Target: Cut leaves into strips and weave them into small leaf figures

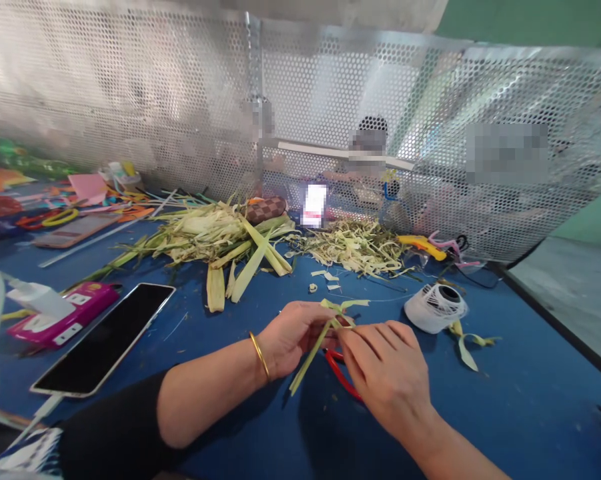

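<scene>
My left hand (296,333), with a gold bangle at the wrist, is closed on a small bundle of pale green corn husk strips (307,365). The strips cross near the fingertips, and one long end hangs down toward me. My right hand (390,367) pinches the same husk from the other side, its fingertips partly hidden. Below the hands lies a pair of scissors with red handles (343,381), its blades out of sight. A spool of white thread (433,312) lies just beyond my right hand, with a curled husk scrap (466,353) beside it.
A heap of corn husks (200,233) and a pile of shredded husk (360,247) lie before a perforated metal screen (330,87). At left are a phone (105,340) and a magenta power strip (87,303). A yellow cutter (423,247) lies at back right. People sit behind the screen.
</scene>
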Tool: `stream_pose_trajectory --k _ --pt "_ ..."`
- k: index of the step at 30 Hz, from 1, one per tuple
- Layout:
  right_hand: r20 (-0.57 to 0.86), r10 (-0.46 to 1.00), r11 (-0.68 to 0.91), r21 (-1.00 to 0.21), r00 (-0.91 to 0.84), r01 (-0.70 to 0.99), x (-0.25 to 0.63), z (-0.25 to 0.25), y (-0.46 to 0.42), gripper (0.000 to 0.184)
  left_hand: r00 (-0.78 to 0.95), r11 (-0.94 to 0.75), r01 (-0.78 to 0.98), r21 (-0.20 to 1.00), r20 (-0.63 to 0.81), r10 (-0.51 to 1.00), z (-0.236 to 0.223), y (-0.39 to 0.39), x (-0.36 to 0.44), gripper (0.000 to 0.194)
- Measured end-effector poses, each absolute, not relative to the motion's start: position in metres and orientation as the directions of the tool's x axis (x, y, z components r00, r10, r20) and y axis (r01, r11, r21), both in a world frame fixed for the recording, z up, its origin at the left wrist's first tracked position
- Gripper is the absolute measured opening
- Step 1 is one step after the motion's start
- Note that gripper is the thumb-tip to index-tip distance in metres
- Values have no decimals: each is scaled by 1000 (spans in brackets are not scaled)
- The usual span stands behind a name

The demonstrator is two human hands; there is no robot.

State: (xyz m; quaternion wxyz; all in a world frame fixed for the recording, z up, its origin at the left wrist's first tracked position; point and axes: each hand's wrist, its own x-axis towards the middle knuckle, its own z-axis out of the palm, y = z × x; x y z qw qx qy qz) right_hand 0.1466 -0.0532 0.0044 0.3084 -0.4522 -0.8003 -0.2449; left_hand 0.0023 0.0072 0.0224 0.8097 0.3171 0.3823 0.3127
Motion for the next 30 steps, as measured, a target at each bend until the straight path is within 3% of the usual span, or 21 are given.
stream_pose_trajectory --k 5,11,15,18,21,23,25,27,30 --pt "715 569 473 120 -407 873 142 1 -53 21 500 563 -295 772 -378 780 16 8 3 6" --pt "539 532 579 331 -652 745 131 -8 -50 29 523 554 -269 787 -364 771 11 3 6 8" --pt "605 510 588 274 -612 761 132 -8 -49 30 538 537 -241 808 -350 767 10 2 6 12" --pt "743 530 569 47 -409 821 138 -4 -49 21 533 494 -211 844 -324 781 11 4 5 14" --pt "729 682 464 -370 -58 805 146 -3 -46 13 517 464 -192 865 -313 797 13 5 4 15" --pt "547 826 320 -652 135 688 150 -2 -43 15 527 468 -180 865 -317 789 15 6 4 17" --pt "308 922 148 -841 235 521 153 -3 -40 22 549 466 -163 870 -312 775 16 6 3 18" --pt "124 959 22 -929 254 369 153 -5 -37 30 590 450 -146 881 -287 755 17 5 3 20" --pt "-12 971 -72 -967 241 243 151 -7 -36 37 589 414 -158 897 -251 768 15 5 3 24"
